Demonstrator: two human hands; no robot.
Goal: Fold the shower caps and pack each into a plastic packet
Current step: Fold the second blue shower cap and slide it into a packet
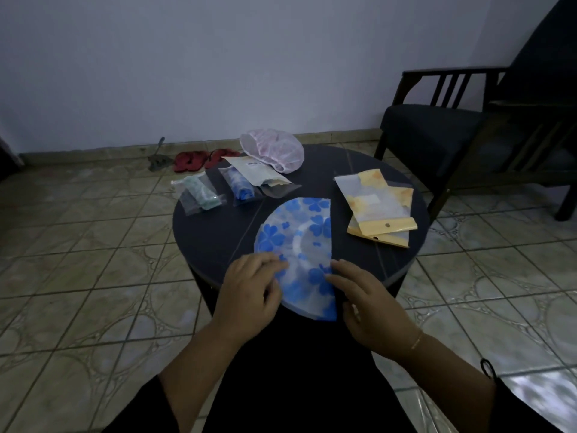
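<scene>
Blue flower cap (299, 245) lies folded to a half-circle on the near part of the round bench (206, 239), near tip hanging just over the edge. Left hand (249, 292) sits on the cap's left curved edge w/ fingers curled on it, looks like a pinch; right hand (365, 304) rests at the straight fold edge, fingers fairly flat, pressing.

Risks, as I judge them:
- Thin slick plastic: if right hand lifts, fold prob springs open.
- Overhanging tip could drag the cap off the bench toward the lap.
- Trapped air = fat roll, won't fit a packet.

Two packed caps in packets (218, 192) far left. Pink cap (274, 150) unfolded at far side. Yellow packets (379, 210) on the right, well apart from the hands, so a reach for one may let go the fold.
</scene>
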